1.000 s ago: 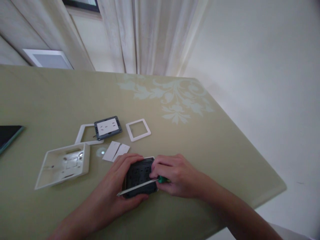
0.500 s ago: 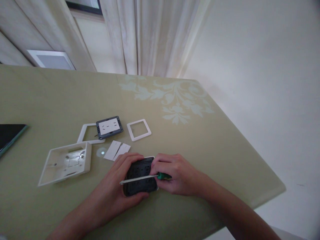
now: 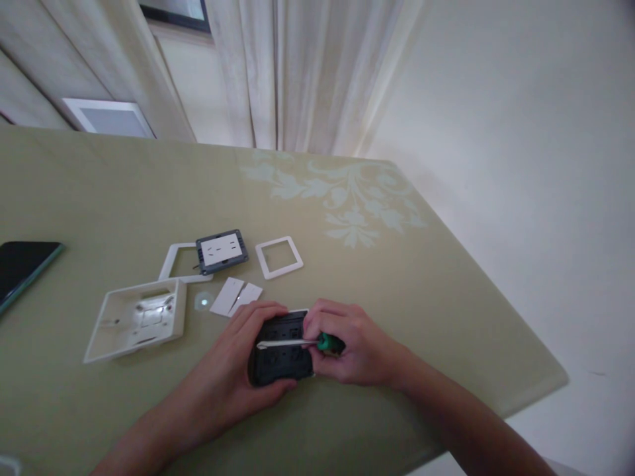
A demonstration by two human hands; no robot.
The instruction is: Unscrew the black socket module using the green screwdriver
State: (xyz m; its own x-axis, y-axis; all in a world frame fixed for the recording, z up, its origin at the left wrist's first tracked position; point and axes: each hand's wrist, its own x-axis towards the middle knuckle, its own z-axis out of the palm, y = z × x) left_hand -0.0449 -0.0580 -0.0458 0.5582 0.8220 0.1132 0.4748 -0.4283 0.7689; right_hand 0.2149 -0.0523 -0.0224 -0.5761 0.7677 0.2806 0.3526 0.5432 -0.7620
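Between my hands, near the front of the table, is a dark switch panel [image 3: 284, 363] with a thin white edge, its moulded inner face turned up. My left hand [image 3: 243, 354] grips it from the left, thumb along the near side and fingers over the far side. My right hand [image 3: 344, 344] is closed round the green handle of a screwdriver [image 3: 282, 344], and its fingertips also touch the panel's right edge. The metal shaft points left across the panel. Just beyond lie two white rocker plates [image 3: 236, 297], side by side.
A white back box [image 3: 133, 320] lies open on the left. Behind it a grey socket module [image 3: 221, 251] overlaps a white frame [image 3: 169, 262]; another white frame [image 3: 280, 258] lies to its right. A phone [image 3: 27, 264] is at the far left of the table [image 3: 421, 297].
The screwdriver's tip has shifted right and slightly up, from near my left hand to over the panel. The whole view has shifted slightly; both hands keep their hold.
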